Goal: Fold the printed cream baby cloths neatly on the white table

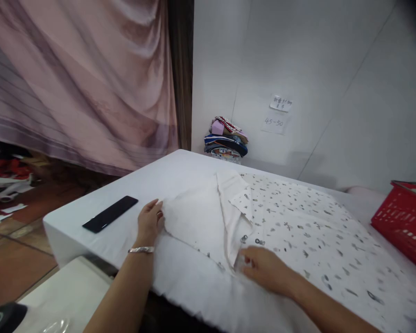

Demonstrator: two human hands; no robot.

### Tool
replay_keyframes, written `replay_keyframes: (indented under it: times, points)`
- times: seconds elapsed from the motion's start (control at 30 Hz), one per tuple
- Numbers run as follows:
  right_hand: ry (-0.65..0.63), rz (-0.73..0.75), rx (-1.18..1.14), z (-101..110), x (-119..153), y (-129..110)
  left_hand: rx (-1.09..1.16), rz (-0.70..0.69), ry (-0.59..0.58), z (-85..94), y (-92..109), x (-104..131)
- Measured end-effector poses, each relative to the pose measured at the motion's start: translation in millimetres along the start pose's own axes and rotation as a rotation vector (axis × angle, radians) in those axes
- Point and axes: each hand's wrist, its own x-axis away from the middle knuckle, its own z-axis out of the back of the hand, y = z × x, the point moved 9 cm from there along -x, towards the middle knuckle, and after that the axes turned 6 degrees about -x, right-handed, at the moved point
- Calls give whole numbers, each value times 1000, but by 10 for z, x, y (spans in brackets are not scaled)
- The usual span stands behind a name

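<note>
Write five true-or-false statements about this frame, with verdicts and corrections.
1. The left hand is at an edge of the printed cloth. True.
2. The bracelet is on the right wrist. False: the bracelet is on the left wrist.
3. A flat black object lies on the white table. True.
4. The whole printed cloth lies unfolded. False: part is folded over, showing a plain white side.
5. A paper on the wall reads 45-50. True.

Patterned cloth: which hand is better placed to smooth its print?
Probably the right hand: it lies nearer the patterned part of the cloth, while the left hand is at its plain edge.
</note>
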Motion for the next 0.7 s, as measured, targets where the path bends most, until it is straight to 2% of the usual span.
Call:
replay_keyframes:
  times: [0.03,0.13,0.23,0.3,0.4,0.5,0.6,0.7]
  points:
    - [-1,1,-4,115,-157,-10,9,-5,-7,-7,1,2]
    - [121,-35,106,451,-770,75,-42,-19,-13,-16,-39,-17]
    - [94,-148,242,425,-1348,332,-249,-141,19,28,-16,-43]
    - [67,-219,323,328,-1586,517,-450,-229,44,60,26,-43]
    - [53,-279,361,210,-1723,730,-625,-268,42,80,49,-31]
    - [69,-273,342,187,-1733,852,-599,-247,46,100,49,-13]
    - [113,-267,300,297,-1734,949,-502,-207,74,120,24,-2]
    - [187,-291,266,565,-1760,966,-285,-117,45,86,-52,1]
